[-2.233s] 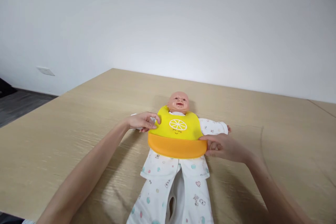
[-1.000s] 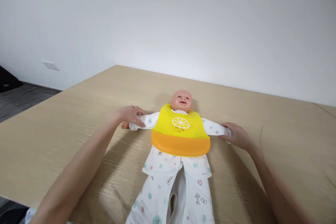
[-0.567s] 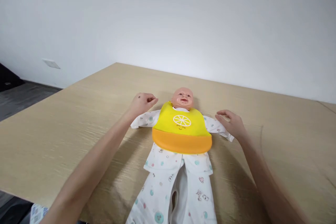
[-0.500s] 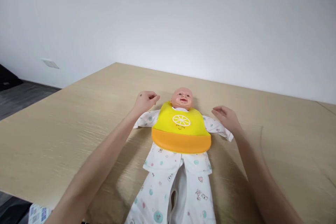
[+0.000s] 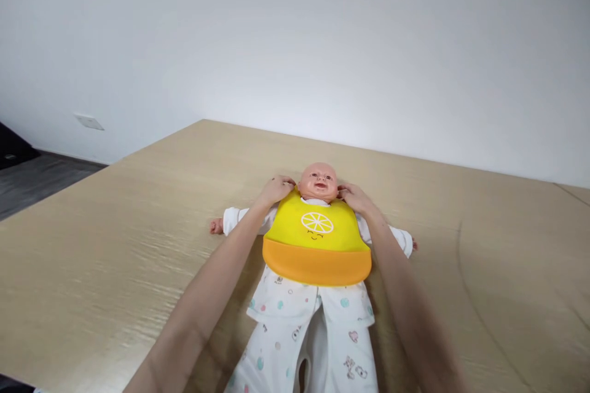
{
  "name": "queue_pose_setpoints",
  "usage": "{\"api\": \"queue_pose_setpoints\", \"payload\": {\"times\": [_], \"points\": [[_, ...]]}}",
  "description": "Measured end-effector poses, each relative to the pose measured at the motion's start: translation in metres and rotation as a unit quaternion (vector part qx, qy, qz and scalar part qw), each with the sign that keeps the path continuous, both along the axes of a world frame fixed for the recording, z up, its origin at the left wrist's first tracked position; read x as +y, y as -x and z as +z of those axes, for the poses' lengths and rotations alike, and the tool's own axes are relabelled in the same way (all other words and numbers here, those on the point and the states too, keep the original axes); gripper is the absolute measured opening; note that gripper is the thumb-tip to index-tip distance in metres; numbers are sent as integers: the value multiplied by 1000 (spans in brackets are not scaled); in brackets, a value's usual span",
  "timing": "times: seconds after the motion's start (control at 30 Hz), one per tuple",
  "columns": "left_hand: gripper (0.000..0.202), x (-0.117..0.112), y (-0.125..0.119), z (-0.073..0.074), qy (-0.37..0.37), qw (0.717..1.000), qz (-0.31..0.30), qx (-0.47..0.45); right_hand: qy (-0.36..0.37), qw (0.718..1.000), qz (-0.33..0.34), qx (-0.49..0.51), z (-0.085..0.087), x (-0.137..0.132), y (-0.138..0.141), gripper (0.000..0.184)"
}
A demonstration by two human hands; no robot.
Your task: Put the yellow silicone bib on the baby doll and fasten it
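A baby doll (image 5: 318, 180) lies on its back on the wooden table (image 5: 115, 245), dressed in white patterned pyjamas (image 5: 304, 331). A yellow bib (image 5: 316, 238) with an orange pocket and a lemon print covers its chest. My left hand (image 5: 275, 189) rests at the doll's neck on the left, fingers curled at the bib's top corner. On the other side of the neck, my right hand (image 5: 354, 198) has its fingers curled at the bib's top right corner. What the fingertips grip is hidden behind the neck.
The doll's sleeves stretch out to both sides, a small hand (image 5: 216, 226) showing at the left. A white wall (image 5: 295, 43) with a socket plate (image 5: 88, 121) rises behind the table. Dark floor (image 5: 37, 178) lies past the table's left edge.
Both hands left the doll's sleeves and came inward to either side of its neck, at the bib's top corners. The doll's arms now lie spread flat.
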State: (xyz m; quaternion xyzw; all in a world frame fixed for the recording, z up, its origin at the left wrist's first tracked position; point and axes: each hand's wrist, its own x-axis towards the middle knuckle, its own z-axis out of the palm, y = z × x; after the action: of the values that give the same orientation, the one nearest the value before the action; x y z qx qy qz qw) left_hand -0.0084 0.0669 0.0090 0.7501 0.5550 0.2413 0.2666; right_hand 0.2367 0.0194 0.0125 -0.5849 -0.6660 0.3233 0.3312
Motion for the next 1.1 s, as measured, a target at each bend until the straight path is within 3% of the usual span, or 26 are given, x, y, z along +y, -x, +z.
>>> {"api": "queue_pose_setpoints", "payload": {"times": [0.33,0.67,1.1], "points": [[38,6,0,-8,12,999,-29,-12,15,1000,-17,19,-3,-1,7,27],[38,3,-5,-10,36,993,-80,-78,-20,995,13,94,-12,-6,11,49],[35,-3,-6,-7,82,993,-50,-65,4,992,13,125,-3,-16,18,47]]}}
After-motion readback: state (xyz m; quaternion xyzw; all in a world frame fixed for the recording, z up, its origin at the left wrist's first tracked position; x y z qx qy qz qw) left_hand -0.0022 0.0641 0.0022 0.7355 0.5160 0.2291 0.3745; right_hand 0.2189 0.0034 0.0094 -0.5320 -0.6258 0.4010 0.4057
